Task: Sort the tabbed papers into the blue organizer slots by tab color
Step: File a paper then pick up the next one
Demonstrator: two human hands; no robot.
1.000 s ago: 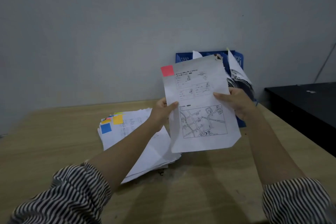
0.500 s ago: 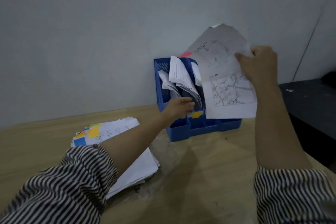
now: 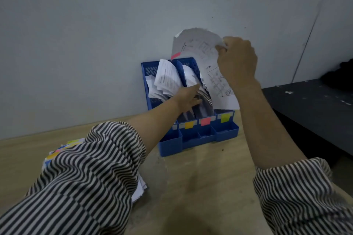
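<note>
One view only, head camera:
Organizer: blue organizer [image 3: 191,135] at centre frame against the wall, on a wooden table [image 3: 200,187]; front edge carries an orange label [image 3: 189,125], a pink label [image 3: 205,121] and a yellow-green label [image 3: 225,118].
Sheet in hand: pink-tabbed paper [image 3: 208,66] held up above and right of the slots, long axis running steeply from upper left down to lower right, its pink tab [image 3: 175,55] at the left edge just over the rear dividers.
Right hand: right hand [image 3: 236,61] pinches the sheet's top edge, fingers curled round it.
Left hand: left hand [image 3: 188,95] reaches in with fingers straight, pressing against the filed papers [image 3: 168,78] in the middle slots; it grips nothing that I can see.
Key relation: sheet's lower corner hangs over the right-hand slots, behind the pink and yellow-green labels. Pink slot lies down and slightly left of the right hand; the left hand is nearer it, seemingly parting the stack.
Next move, my guess: lower the sheet leftward into the opened gap.
Unsorted pile: tabbed stack [image 3: 63,150] at lower left, mostly behind the striped sleeve [image 3: 91,173].
</note>
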